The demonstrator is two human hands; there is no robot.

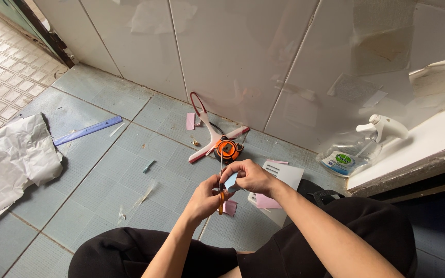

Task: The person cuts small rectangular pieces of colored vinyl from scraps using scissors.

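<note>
I sit on a blue-grey tiled floor with both hands raised above my lap. My left hand (204,198) grips a slim orange-handled cutting tool (221,202); I cannot tell if it is scissors or a knife. Its thin blade points up towards the wall. My right hand (253,177) pinches a small pale blue piece (231,181) that touches the tool. Directly under the hands a pink scrap (230,208) lies on the floor.
Beyond the hands lie an orange tape measure (227,149), a white-and-red Y-shaped tool (209,135) and a pink slip (190,121). A slotted white sheet (284,175) with pink paper (268,202) lies right. A blue ruler (88,130) and crumpled white paper (11,159) lie left. A spray bottle (356,149) leans against a white ledge (428,144).
</note>
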